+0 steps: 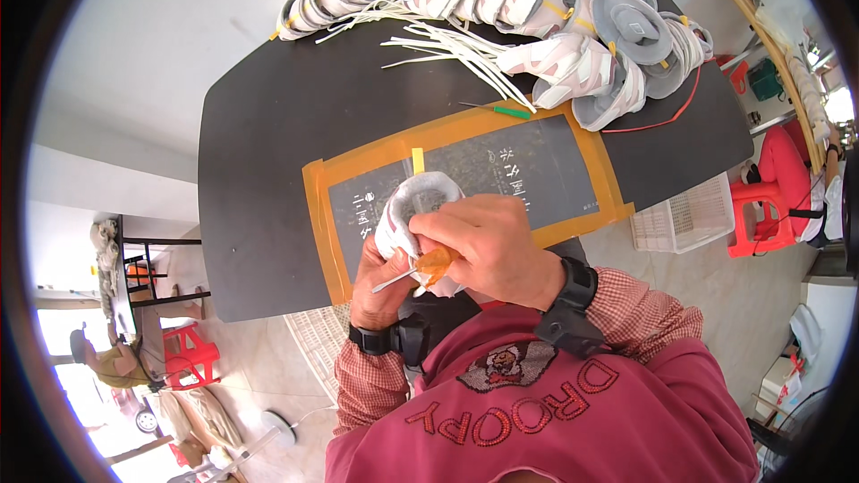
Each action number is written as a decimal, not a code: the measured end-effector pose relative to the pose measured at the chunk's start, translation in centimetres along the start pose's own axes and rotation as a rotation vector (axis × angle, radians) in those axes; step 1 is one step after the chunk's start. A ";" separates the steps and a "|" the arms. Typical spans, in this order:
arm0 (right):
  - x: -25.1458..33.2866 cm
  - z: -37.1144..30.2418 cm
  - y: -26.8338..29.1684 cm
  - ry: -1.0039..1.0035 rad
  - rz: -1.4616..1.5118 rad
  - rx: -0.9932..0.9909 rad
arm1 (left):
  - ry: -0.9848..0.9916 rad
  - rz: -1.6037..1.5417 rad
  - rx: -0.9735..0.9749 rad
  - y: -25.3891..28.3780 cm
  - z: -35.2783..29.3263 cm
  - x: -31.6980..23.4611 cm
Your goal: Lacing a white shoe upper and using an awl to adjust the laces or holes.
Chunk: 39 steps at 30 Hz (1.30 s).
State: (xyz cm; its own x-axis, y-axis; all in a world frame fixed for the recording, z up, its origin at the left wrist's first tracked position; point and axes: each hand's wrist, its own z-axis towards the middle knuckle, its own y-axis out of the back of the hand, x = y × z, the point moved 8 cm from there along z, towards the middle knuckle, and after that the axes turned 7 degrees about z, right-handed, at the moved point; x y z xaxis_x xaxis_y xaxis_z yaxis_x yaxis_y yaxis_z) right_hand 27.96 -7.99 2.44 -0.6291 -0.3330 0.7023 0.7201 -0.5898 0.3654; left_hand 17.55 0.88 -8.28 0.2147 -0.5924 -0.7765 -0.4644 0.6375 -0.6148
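Observation:
Close to my body, over the near edge of the table, I hold a white and grey shoe upper with its padded opening facing up. My left hand is closed round its lower left side. Closed in my right hand is a lacing hook or awl with an amber handle and a thin metal shaft pointing left, close to my left fingers. The shaft's tip shape is too small to make out. A white lace end appears just below the handle. My fingers hide part of the upper's front.
The dark table carries a taped panel. Beyond it lie white laces, a green-handled tool and piled shoe uppers. A white basket and red stool stand right; another person is at left.

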 end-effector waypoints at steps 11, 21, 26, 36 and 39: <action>-0.2 -0.2 0.6 0.164 0.007 -0.157 | -0.067 0.049 0.042 0.1 -0.2 0.6; -2.8 -0.8 0.6 -0.129 0.120 -0.102 | -0.158 0.175 -0.059 -0.7 0.4 0.1; -4.8 -2.6 0.4 -0.340 0.340 -0.014 | -0.135 0.174 -0.213 -0.5 0.5 -0.6; -4.7 -2.1 0.5 -0.266 0.250 0.132 | -0.057 0.146 -0.296 -0.5 0.6 -0.4; -4.6 -1.8 0.7 -0.219 0.281 0.060 | -0.108 0.125 -0.304 -0.1 0.9 -0.2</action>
State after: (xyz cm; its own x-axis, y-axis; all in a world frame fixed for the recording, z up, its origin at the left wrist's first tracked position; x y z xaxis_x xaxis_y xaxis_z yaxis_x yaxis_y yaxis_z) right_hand 30.80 -8.20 -1.66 -0.3312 -0.3067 0.8923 0.8759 -0.4516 0.1699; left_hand 18.37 1.35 -8.18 0.2224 -0.4532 -0.8632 -0.7242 0.5160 -0.4575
